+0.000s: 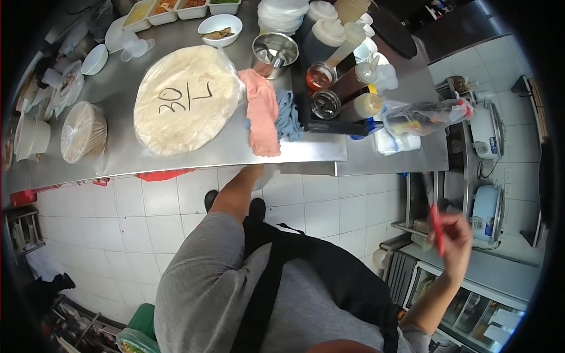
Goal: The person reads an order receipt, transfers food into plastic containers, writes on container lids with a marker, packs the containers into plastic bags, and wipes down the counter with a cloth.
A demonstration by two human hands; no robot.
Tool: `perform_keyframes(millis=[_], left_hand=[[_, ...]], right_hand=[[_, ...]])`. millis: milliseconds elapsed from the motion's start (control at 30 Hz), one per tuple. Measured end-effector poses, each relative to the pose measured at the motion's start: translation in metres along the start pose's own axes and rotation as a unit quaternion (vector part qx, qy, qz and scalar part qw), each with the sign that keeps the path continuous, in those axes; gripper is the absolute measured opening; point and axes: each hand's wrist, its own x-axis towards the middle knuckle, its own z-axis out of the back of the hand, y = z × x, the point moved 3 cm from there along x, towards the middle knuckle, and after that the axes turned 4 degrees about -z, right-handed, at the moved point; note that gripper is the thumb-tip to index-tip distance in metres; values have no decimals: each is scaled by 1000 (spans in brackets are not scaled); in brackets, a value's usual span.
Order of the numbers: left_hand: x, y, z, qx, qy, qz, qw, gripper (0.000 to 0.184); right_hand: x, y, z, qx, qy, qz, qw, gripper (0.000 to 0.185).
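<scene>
My right hand [454,241] is raised at the right side, with its fingers closed on the red handle of a knife [436,228]. The knife's blade points up towards the counter's front edge and is blurred. My left forearm [232,197] reaches to the counter edge, and the left hand is hidden beyond it. On the steel counter [206,159] lies a round stack of flatbread in clear plastic [185,120], marked in black. Right of it are a pink cloth [262,115] and a blue cloth [288,117].
A black tray [329,126] holds sauce bottles and jars. Behind the cloths stands a metal pot [274,50]. A white bowl [220,26] and food containers [165,8] line the back. A wrapped tub [84,132] stands left. Rice cookers [487,215] sit on the right shelf.
</scene>
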Motion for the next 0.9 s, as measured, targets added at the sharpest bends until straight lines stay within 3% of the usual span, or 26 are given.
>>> perform_keyframes(millis=[100, 133, 200, 233, 300, 367, 433, 467, 500, 533, 567, 633, 700, 733, 800, 833, 900], left_hand=[[-6, 1, 7, 27, 174, 15, 984, 30], [-14, -5, 10, 33, 218, 13, 975, 30], [-23, -15, 16, 43, 281, 7, 959, 30], [-28, -21, 21, 44, 303, 3, 952, 31], [-37, -30, 36, 39, 288, -9, 957, 31], [-53, -38, 53, 16, 209, -41, 977, 32], [-70, -44, 70, -11, 101, -77, 992, 32], [-73, -47, 69, -16, 144, -40, 989, 31], [-75, -46, 68, -24, 179, 11, 983, 31], [-84, -50, 69, -14, 89, -35, 995, 30], [-97, -55, 72, 5, -3, -79, 997, 31], [-124, -70, 104, -73, -22, -71, 995, 30], [-159, -64, 126, -107, -76, -38, 991, 30], [-178, -61, 133, -122, -100, -30, 987, 30], [-230, -42, 142, -139, -145, 83, 976, 28], [-260, -31, 141, -155, -168, 139, 964, 29], [-328, -6, 123, -197, -158, 288, 924, 29]], right_hand=[[73, 52, 8, -282, -181, 209, 919, 14], [101, 65, 8, -403, -186, 186, 876, 19], [157, 72, -6, -355, -102, 154, 916, 18], [191, 66, -7, -429, -48, 153, 889, 20], [234, 57, -22, -461, -21, 167, 871, 17], [264, 57, -41, -483, 7, 152, 862, 14], [297, 54, -57, -595, 59, 101, 795, 17], [312, 59, -68, -648, 86, 91, 751, 18], [316, 65, -68, -511, 39, 107, 852, 24], [351, 57, -72, -584, 28, 169, 794, 28], [375, 54, -75, -539, -3, 234, 809, 24], [404, 55, -84, -501, -52, 352, 789, 29], [441, 37, -96, -456, -83, 282, 840, 35], [458, 22, -100, -394, -110, 338, 848, 37], [485, -1, -100, -339, -134, 331, 870, 39], [478, 0, -93, -279, -87, 339, 894, 39], [466, 6, -65, -267, -105, 343, 894, 38]])
